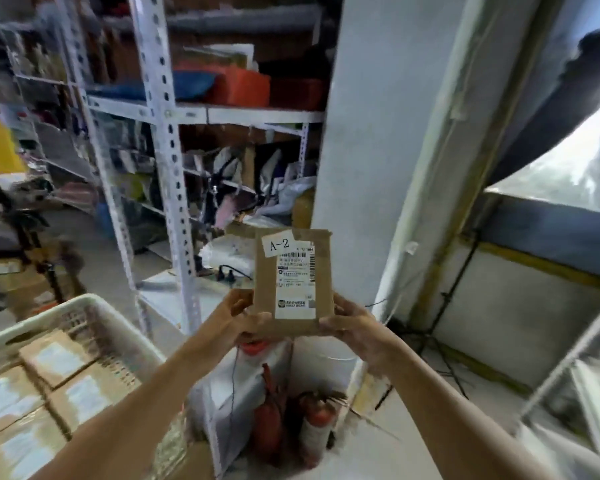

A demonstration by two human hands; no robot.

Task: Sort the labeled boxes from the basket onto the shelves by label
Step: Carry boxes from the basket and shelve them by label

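Observation:
I hold a flat brown cardboard box [293, 282] upright in front of me, its white handwritten label reading "A-2" and a printed shipping label facing me. My left hand [238, 318] grips its lower left corner and my right hand [352, 325] grips its lower right corner. At the lower left stands the white plastic basket [84, 308], holding several more brown boxes [59, 358] with white labels. White metal shelves [201, 114] rise behind the held box, left of a pillar.
A grey-white pillar [378, 133] stands right behind the box. Red fire extinguishers [316, 420] and a white bag sit on the floor below my hands. The shelves carry bags and orange and blue items. A window [568, 168] and tripod legs are at the right.

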